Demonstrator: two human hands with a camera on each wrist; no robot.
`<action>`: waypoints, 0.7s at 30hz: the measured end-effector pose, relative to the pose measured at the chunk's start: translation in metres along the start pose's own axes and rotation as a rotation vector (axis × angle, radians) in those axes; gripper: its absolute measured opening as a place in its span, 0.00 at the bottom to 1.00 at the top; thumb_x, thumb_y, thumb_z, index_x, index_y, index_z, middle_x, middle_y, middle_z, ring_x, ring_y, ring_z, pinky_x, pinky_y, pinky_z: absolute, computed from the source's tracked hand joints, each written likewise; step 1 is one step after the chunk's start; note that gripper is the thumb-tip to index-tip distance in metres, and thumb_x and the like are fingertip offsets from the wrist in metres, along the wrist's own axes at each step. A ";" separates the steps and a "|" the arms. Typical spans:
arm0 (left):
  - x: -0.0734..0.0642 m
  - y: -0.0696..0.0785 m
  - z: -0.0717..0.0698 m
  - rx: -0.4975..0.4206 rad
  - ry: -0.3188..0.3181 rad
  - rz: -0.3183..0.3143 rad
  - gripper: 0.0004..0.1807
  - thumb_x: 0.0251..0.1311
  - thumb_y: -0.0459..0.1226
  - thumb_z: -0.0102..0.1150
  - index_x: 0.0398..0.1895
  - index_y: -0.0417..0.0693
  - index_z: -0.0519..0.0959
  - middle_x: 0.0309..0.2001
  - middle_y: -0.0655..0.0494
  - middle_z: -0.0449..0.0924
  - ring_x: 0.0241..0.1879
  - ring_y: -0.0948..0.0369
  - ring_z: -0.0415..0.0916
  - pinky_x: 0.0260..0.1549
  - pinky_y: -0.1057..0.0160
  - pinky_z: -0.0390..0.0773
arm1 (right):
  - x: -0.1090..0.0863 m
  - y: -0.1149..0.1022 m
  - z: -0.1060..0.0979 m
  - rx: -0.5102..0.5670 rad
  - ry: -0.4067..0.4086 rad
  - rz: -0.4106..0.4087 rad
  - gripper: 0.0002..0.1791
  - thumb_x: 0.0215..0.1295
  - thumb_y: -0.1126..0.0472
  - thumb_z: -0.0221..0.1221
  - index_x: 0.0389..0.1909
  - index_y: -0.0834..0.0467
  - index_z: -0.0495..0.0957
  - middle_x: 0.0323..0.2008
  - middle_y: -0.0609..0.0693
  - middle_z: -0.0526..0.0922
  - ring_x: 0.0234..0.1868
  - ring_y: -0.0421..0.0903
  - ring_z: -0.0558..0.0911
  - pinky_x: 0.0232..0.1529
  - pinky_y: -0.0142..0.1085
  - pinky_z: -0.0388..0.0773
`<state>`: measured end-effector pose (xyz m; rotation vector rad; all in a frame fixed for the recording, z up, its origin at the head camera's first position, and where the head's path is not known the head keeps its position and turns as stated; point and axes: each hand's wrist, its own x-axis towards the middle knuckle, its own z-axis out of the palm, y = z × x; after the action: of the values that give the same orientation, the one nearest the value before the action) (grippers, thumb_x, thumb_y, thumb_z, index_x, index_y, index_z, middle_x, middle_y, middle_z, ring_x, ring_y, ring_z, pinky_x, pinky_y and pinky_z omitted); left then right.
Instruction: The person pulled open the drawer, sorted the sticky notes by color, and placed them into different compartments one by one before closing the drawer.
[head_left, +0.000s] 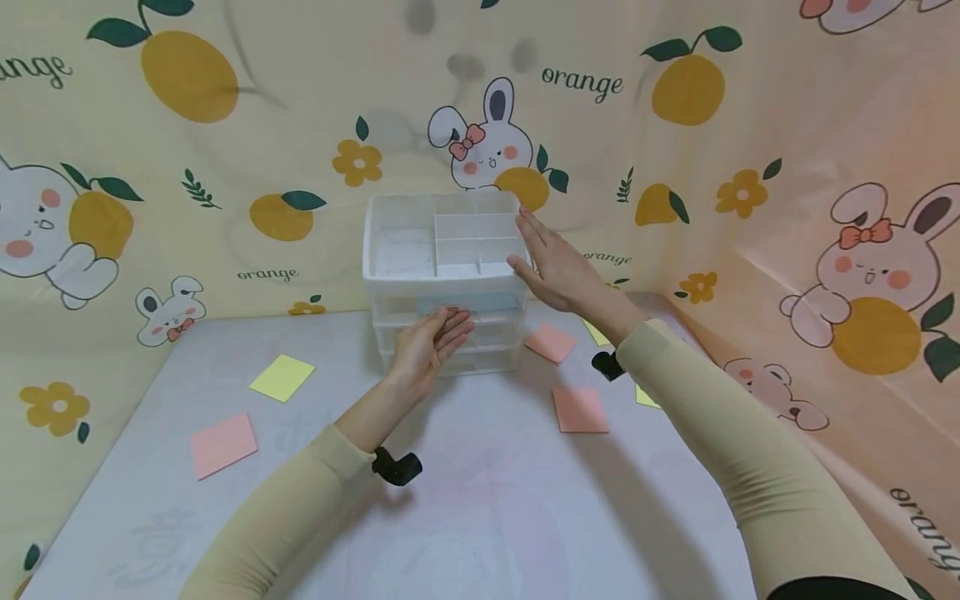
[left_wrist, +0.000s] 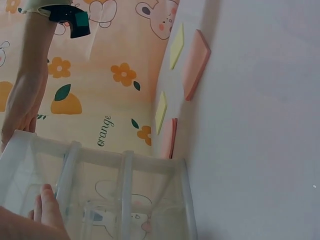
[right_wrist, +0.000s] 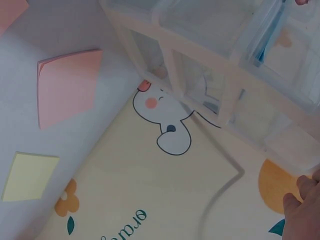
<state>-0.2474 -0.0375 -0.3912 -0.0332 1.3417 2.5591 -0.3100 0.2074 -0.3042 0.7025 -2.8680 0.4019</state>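
Observation:
A small clear plastic drawer unit (head_left: 405,287) with white edges stands upright at the back of the table, its divided tray on top. My left hand (head_left: 423,346) is at the front of the upper drawer, fingers extended and pointing right. In the left wrist view, the fingertips of the left hand (left_wrist: 47,217) overlap that drawer's front. Straight fingers of my right hand (head_left: 555,262) rest along the unit's upper right side, the thumb near the top rim. Something flat and blue (right_wrist: 270,37) shows through the upper drawer.
Pink sticky-note pads (head_left: 581,410) and a yellow pad (head_left: 598,332) lie right of the unit. To the left are another yellow pad (head_left: 282,378) and a pink pad (head_left: 224,446). A patterned cloth (head_left: 300,125) hangs close behind.

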 end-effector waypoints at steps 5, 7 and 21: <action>-0.004 -0.003 -0.006 0.007 -0.032 -0.003 0.23 0.83 0.37 0.46 0.71 0.28 0.68 0.65 0.38 0.78 0.58 0.55 0.84 0.61 0.63 0.79 | 0.000 0.000 0.000 -0.004 -0.003 0.001 0.43 0.82 0.40 0.42 0.85 0.57 0.37 0.85 0.49 0.35 0.84 0.56 0.46 0.82 0.53 0.47; -0.006 -0.005 -0.010 0.023 -0.040 0.004 0.24 0.82 0.37 0.46 0.71 0.28 0.68 0.67 0.36 0.75 0.62 0.52 0.81 0.61 0.64 0.79 | 0.001 0.000 -0.001 -0.006 0.000 -0.004 0.43 0.83 0.41 0.42 0.85 0.57 0.38 0.85 0.49 0.36 0.84 0.56 0.46 0.82 0.52 0.47; -0.013 -0.044 -0.028 0.041 0.024 -0.062 0.23 0.82 0.33 0.46 0.72 0.25 0.66 0.69 0.31 0.71 0.68 0.45 0.73 0.61 0.62 0.79 | 0.000 -0.001 0.000 0.003 0.006 0.002 0.43 0.82 0.41 0.43 0.85 0.56 0.38 0.85 0.49 0.36 0.84 0.56 0.47 0.82 0.52 0.48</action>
<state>-0.2277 -0.0395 -0.4410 -0.0972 1.3794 2.4873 -0.3098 0.2067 -0.3039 0.6970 -2.8633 0.4076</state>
